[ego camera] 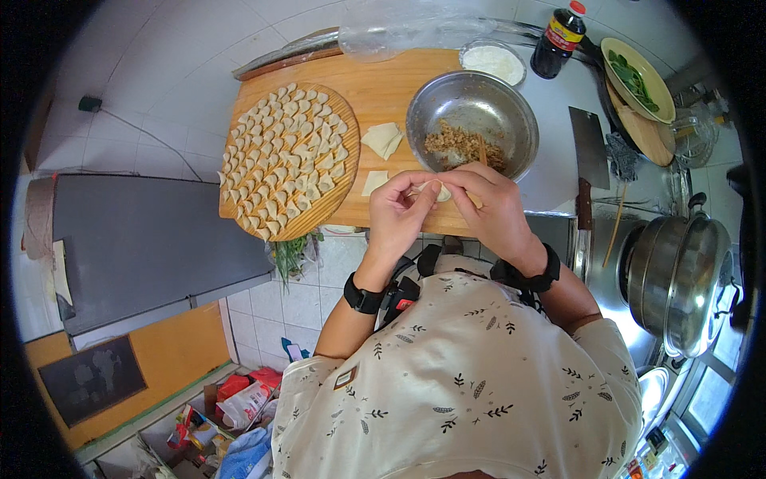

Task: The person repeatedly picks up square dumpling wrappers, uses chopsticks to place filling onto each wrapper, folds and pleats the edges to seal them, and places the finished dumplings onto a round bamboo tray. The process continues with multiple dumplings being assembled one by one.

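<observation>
Both my hands meet over the near edge of a wooden board (pixel 383 66). Between the fingers of my left hand (pixel 398 206) and my right hand (pixel 488 200) is a small wrapped dumpling (pixel 443 193), partly hidden by the fingers. Just beyond them stands a steel bowl (pixel 473 90) with minced filling (pixel 455 143) and what looks like chopsticks (pixel 482 149) in it. Left of the bowl lie a stack of dough wrappers (pixel 383 139) and a separate wrapper (pixel 375 182). Rows of folded dumplings (pixel 287 143) cover a round ribbed wooden tray (pixel 344 197) on the left.
Behind the steel bowl are a dish of white powder (pixel 494 62) and a dark sauce bottle (pixel 558 42). To the right lie a cleaver (pixel 589 146) and a thin wooden stick (pixel 615 224), near a bowl of green leaves (pixel 634 78). A lidded steel pot (pixel 676 281) stands at the far right.
</observation>
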`<state>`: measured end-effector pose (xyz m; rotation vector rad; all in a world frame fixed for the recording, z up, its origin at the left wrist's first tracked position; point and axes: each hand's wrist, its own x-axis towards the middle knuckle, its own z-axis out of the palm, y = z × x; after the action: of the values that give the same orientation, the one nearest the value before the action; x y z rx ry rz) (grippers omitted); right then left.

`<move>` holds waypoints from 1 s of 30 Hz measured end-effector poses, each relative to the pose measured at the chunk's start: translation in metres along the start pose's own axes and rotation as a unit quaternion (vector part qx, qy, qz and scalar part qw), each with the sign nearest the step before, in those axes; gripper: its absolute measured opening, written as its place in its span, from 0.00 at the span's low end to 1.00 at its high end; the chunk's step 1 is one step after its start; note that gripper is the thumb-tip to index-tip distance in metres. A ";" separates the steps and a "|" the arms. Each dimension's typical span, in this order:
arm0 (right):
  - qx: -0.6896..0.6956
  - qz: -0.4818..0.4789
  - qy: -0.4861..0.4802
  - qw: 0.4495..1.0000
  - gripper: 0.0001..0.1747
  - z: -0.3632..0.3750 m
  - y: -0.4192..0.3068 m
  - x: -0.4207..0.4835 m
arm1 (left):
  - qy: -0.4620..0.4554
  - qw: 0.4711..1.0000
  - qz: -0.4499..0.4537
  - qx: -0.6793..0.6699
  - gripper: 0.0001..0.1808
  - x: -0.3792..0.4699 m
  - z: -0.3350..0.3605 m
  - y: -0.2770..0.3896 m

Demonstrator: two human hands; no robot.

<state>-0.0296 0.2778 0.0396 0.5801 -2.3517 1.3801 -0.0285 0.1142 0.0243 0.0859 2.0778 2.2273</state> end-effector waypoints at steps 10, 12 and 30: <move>0.054 0.060 -0.032 0.996 0.11 0.008 0.001 -0.003 | 0.049 0.947 -0.150 -0.279 0.06 0.002 -0.040 -0.036; 0.057 0.075 -0.027 0.995 0.11 0.000 0.005 -0.003 | 0.069 0.940 -0.133 -0.308 0.07 0.001 -0.069 -0.050; 0.008 0.149 -0.029 0.988 0.10 -0.027 0.026 -0.010 | 0.309 0.841 0.027 0.444 0.13 0.009 -0.256 -0.094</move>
<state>-0.0324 0.3145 0.0278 0.2824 -2.5561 1.5249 -0.0610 -0.1322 -0.0878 -0.5880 3.3010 1.1664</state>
